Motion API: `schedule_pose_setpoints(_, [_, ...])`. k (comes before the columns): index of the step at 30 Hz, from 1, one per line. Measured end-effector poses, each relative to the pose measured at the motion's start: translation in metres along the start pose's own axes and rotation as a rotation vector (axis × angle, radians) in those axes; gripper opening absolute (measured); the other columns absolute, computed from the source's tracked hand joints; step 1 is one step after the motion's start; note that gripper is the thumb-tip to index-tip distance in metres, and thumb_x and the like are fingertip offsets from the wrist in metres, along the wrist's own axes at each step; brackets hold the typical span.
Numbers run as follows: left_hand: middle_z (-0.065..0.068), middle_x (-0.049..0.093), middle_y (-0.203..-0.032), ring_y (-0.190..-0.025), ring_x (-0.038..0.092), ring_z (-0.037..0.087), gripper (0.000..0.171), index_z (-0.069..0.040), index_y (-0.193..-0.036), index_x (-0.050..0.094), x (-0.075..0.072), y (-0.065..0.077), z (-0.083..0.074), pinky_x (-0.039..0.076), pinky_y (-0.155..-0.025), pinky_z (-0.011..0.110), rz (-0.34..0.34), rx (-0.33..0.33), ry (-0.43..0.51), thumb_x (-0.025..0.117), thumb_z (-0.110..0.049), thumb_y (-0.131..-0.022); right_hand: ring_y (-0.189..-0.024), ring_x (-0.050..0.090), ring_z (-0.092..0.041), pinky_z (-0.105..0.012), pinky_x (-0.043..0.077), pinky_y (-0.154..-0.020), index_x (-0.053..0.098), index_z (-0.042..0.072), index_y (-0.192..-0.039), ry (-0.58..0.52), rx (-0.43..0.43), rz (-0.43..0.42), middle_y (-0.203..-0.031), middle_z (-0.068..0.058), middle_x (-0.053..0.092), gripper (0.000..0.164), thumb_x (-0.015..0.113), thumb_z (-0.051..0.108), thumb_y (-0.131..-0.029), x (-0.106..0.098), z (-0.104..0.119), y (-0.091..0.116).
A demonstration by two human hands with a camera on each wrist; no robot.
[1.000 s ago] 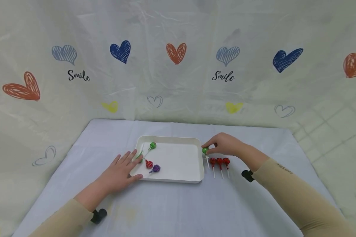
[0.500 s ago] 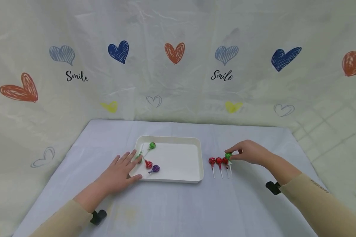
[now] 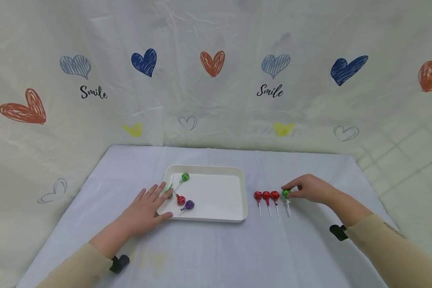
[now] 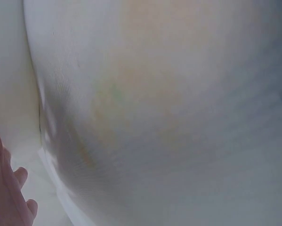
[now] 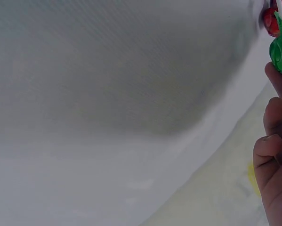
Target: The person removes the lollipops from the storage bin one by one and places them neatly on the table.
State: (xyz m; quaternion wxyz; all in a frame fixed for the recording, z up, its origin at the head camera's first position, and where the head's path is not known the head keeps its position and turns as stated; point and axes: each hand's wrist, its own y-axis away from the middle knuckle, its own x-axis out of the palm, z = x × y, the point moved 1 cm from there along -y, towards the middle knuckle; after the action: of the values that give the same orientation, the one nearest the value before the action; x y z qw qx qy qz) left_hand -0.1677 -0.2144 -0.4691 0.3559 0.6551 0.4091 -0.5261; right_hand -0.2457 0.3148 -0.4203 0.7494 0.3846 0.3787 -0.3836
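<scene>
My right hand (image 3: 312, 189) pinches the wrapped head of a green lollipop (image 3: 286, 193) between thumb and forefinger, its white stick pointing toward me. Three red lollipops (image 3: 266, 195) lie in a row just left of it, sticks the same way. In the right wrist view the green lollipop (image 5: 281, 55) shows at the upper right edge against a fingertip. My left hand (image 3: 144, 211) lies with spread, straight fingers over the left rim of the white tray (image 3: 216, 219). Near those fingers in the tray are a red lollipop (image 3: 181, 199), a purple one and two green ones, one partly hidden.
A white cloth (image 3: 216, 256) covers the table, with a faint yellowish stain near its front left. Behind stands a pale curtain (image 3: 216, 104) printed with hearts and the word Smile. The tray's right wall stands a little left of the red row.
My right hand has carried the green lollipop from beside the tray's right edge, over the red ones, to the right end of their row. The left hand has stayed in place.
</scene>
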Motion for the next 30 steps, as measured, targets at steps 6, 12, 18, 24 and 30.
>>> schedule_pose_setpoints(6, [0.008,0.014,-0.166,-0.150,0.015,0.037,0.082,-0.023,-0.158,0.028,0.000,0.000,-0.001,0.010,-0.117,0.063,-0.013,-0.001,0.001,0.046,-0.070,-0.093,-0.114,0.061,-0.032,-0.050,0.052,-0.093,0.075,0.017,-0.119,0.000,0.003,0.017,-0.117,-0.005,0.071,0.032,0.076,0.029,-0.089,0.005,-0.005,-0.007])
schedule_pose_setpoints(12, [0.008,0.014,-0.166,-0.150,0.015,0.037,0.083,-0.022,-0.158,0.030,-0.003,0.000,-0.003,0.010,-0.118,0.061,-0.007,-0.011,0.000,0.045,-0.071,-0.093,-0.114,0.061,-0.031,-0.051,0.051,-0.094,0.076,0.019,-0.116,-0.002,0.011,0.020,-0.117,-0.004,0.071,0.029,0.075,0.028,-0.089,0.009,-0.006,-0.010])
schedule_pose_setpoints(18, [0.006,0.011,-0.166,-0.151,0.013,0.034,0.085,-0.024,-0.158,0.027,-0.002,0.000,-0.002,0.008,-0.119,0.059,0.004,-0.021,-0.017,0.037,-0.076,-0.092,-0.113,0.061,-0.029,-0.049,0.053,-0.092,0.076,0.020,-0.117,-0.007,0.002,0.020,-0.116,-0.003,0.071,0.029,0.075,0.028,-0.089,0.011,-0.002,-0.012])
schedule_pose_setpoints(24, [0.006,0.011,-0.166,-0.151,0.014,0.035,0.087,-0.024,-0.158,0.027,-0.001,0.000,-0.002,0.009,-0.119,0.059,-0.007,-0.015,-0.013,0.033,-0.079,-0.090,-0.111,0.061,-0.028,-0.044,0.054,-0.088,0.074,0.019,-0.120,-0.022,0.001,0.015,-0.120,-0.005,0.070,0.031,0.075,0.026,-0.090,0.012,-0.001,-0.011])
schedule_pose_setpoints(30, [0.006,0.011,-0.166,-0.151,0.013,0.035,0.084,-0.024,-0.158,0.027,0.000,0.000,-0.001,0.008,-0.119,0.059,0.003,-0.021,-0.009,0.040,-0.074,-0.093,-0.097,0.058,-0.019,-0.032,0.052,-0.074,0.072,0.020,-0.124,-0.003,0.005,-0.003,-0.119,-0.003,0.069,0.035,0.073,0.029,-0.091,0.007,-0.001,-0.009])
